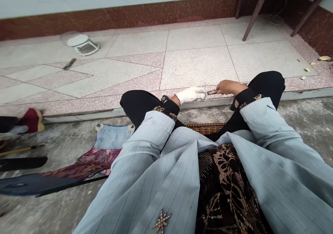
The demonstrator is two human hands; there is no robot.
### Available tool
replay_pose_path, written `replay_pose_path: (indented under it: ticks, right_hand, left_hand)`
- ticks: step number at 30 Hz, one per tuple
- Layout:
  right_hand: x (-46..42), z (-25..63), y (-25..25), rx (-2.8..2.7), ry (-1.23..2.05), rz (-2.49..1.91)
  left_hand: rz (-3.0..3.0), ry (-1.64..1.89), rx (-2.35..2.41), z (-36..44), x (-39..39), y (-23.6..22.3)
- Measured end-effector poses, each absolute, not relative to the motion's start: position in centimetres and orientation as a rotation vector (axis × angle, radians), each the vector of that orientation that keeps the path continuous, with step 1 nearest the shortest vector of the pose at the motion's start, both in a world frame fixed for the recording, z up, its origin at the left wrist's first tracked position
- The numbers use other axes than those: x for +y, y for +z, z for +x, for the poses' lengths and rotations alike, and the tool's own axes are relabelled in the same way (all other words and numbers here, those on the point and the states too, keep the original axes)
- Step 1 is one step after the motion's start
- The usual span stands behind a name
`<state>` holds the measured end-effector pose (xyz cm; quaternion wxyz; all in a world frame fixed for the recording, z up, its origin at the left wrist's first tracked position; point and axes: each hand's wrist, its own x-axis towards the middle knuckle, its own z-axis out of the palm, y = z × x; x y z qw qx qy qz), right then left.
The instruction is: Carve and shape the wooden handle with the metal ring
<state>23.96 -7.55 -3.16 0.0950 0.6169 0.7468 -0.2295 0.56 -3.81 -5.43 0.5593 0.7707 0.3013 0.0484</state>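
My left hand (pixel 193 94) wears a white knitted glove and is in front of my knees, just over the ledge's edge. Its fingers curl closed at the left end of a slim tool (pixel 212 92) with a brownish handle and a pale metal band. My right hand (pixel 230 87) is bare, with thumb and fingers pinched around the tool's right end. The far end disappears at the gloved fingers, so the tool's exact kind does not show. A dark watch (pixel 164 98) is at my left wrist.
A white scale (pixel 84 45) with a clear pan and a dark brush-like object (pixel 69 63) stand on the tiled ledge. Denim-and-floral cloth (pixel 114 137) lies at left, near another person's red shoe (pixel 32 119). Wooden legs (pixel 256 14) rise at back right; yellowish scraps (pixel 307 69) lie nearby.
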Motion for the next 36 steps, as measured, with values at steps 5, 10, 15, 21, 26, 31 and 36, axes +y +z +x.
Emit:
replay_pose_path:
  ticks: [5, 10, 15, 21, 26, 31, 36]
  right_hand:
    - [-8.5, 24.1, -2.4, 2.166, -1.461, 1.241]
    - [-9.1, 24.1, -1.0, 2.494, -1.989, 1.339]
    - [-8.3, 23.3, -1.9, 2.461, -1.876, 2.216]
    - [-7.5, 23.1, -3.3, 2.351, -0.747, 2.187]
    - [-7.9, 23.3, -3.5, 2.284, -0.735, 1.743]
    - [-8.5, 24.6, -2.2, 2.158, -1.379, 1.396]
    - [-9.3, 24.6, -0.1, 2.459, -1.716, 1.711]
  left_hand:
    - [1.809, 0.169, 0.697, 0.0, -2.9, -4.7]
    - [1.777, 0.209, 0.695, 0.3, -3.3, -4.8]
    - [1.782, 0.137, 0.659, 1.0, -4.3, -4.9]
    - [1.805, 0.064, 0.624, 1.3, -4.9, -5.0]
    - [1.885, 0.023, 0.624, 1.2, -4.4, -5.3]
    - [1.817, 0.095, 0.725, 0.9, -3.9, -5.8]
    - [1.693, 0.237, 0.696, 0.9, -3.4, -5.6]
